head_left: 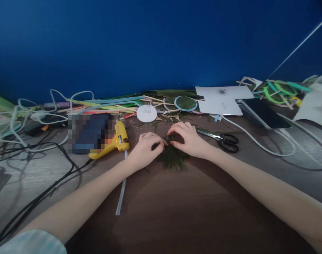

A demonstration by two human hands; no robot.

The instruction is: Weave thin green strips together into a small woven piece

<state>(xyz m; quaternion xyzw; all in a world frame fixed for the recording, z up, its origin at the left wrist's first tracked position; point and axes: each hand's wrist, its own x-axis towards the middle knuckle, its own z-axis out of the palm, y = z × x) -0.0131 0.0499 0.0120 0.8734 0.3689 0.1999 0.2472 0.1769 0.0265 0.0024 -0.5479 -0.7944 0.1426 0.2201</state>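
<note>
A small bunch of dark green leaf strips (174, 158) lies on the brown table, fanned toward me. My left hand (146, 150) is at its left side, thumb and fingertips pinched together on the leafy bits. From the right, my right hand (189, 141) curls over the top of the bunch, its thumb and fingers closing on the greenery. The fingertips of both hands nearly meet, and they partly hide the leaves. Just right of my right hand lie black-handled scissors (224, 139). To the left rests a yellow glue gun (121, 137) with a clear glue stick (121, 197) trailing out of it.
A pixelated dark object (90, 134) sits behind the glue gun. White card (224, 100), a round paper label (147, 113) and a green disc with a blue rim (186, 103) line the back by the blue wall. A phone (267, 113) and cables flank the sides.
</note>
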